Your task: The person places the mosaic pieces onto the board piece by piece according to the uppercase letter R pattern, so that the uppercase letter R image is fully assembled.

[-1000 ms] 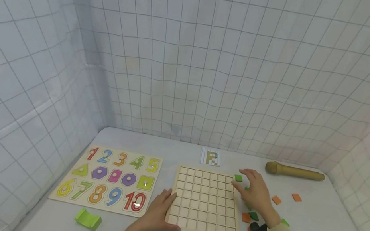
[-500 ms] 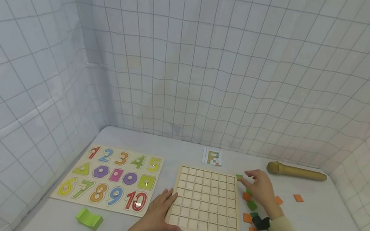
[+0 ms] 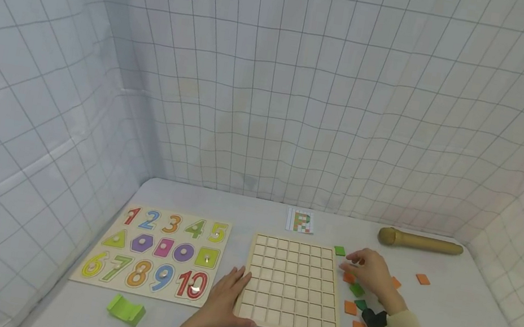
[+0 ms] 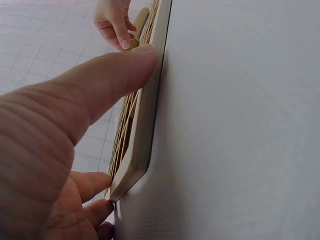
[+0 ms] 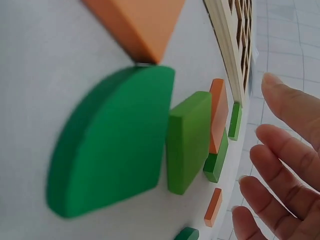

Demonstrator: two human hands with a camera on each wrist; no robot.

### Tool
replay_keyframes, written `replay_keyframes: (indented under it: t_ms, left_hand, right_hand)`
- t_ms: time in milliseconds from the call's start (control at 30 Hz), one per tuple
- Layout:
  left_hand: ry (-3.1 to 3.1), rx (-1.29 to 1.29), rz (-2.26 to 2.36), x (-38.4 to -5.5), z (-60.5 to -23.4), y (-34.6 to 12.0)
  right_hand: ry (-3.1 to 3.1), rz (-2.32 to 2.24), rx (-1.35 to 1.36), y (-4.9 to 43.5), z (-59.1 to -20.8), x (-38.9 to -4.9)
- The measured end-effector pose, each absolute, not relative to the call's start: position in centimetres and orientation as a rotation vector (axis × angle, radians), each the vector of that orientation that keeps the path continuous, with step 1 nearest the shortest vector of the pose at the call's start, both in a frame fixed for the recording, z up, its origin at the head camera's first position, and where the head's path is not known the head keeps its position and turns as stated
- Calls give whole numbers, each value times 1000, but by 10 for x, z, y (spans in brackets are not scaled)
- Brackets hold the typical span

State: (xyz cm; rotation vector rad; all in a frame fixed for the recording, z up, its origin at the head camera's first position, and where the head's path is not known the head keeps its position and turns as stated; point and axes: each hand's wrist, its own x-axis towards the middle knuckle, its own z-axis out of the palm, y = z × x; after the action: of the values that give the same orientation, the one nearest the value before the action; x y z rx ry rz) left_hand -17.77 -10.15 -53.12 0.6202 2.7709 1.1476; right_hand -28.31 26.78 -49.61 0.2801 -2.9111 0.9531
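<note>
In the head view, my left hand (image 3: 221,304) rests at the near left corner of a wooden grid board (image 3: 293,288). Its thumb lies along the front edge and its fingers touch the left side, as the left wrist view also shows of the board's rim (image 4: 145,125). My right hand (image 3: 370,275) hovers beside the board's right edge, fingers loosely bent, holding nothing. Under and around it lie green and orange tiles: a green square (image 3: 339,251), an orange square (image 3: 350,307), and, in the right wrist view, a dark green quarter-round tile (image 5: 117,145) and a green square (image 5: 190,142).
A number and shape puzzle board (image 3: 152,255) lies at left, with a light green curved block (image 3: 126,311) before it. A small pattern card (image 3: 301,221) sits behind the grid board. A brown microphone-shaped object (image 3: 419,242) lies at the back right. Gridded cloth walls enclose the table.
My right hand has drawn back to the right and slightly nearer, away from the board's far right corner, uncovering several tiles. My left hand stays at its corner.
</note>
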Motion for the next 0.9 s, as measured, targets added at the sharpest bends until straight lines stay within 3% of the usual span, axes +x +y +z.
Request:
replay_keyframes:
  t_ms: [900]
  left_hand:
    - [2780,598,1136,-178,-532,-101]
  right_hand:
    - [-3009,1086,433,282,-504,-273]
